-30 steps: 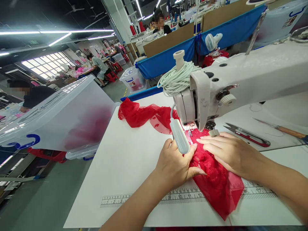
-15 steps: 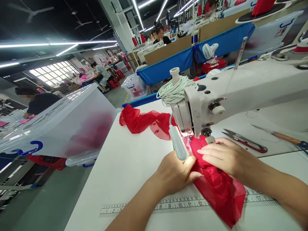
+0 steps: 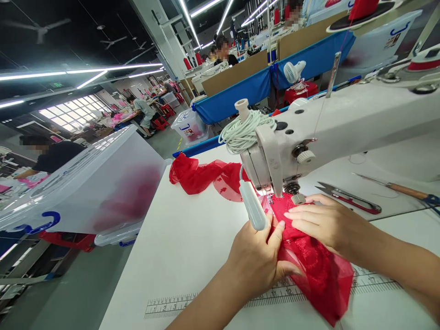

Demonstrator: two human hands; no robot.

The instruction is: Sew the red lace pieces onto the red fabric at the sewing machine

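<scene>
Red lace and mesh fabric [image 3: 321, 284] lies under the needle area of a white sewing machine [image 3: 364, 123] and drapes toward me over the table. My left hand [image 3: 252, 259] rests on its left edge, fingers forward near the presser foot [image 3: 270, 199] and thumb stretched apart. Flat on the lace to the right is my right hand [image 3: 323, 224], its fingers extended close to the needle. A grey-white lamp [image 3: 253, 208] on a bent stem partly covers my left fingers. More red mesh [image 3: 197, 176] trails out behind the machine head.
Thread snips [image 3: 349, 198] and a wooden-handled pointed tool [image 3: 405, 189] lie right of the needle. A printed ruler [image 3: 165, 307] runs along the table front. Pale cord [image 3: 245, 130] is coiled on the machine head. Clear plastic bins [image 3: 127, 160] stand left; people sit at machines beyond.
My left hand has slid slightly forward, its fingers spreading over the fabric and its thumb moving outward. My right hand stays on the lace. The camera view has shifted slightly.
</scene>
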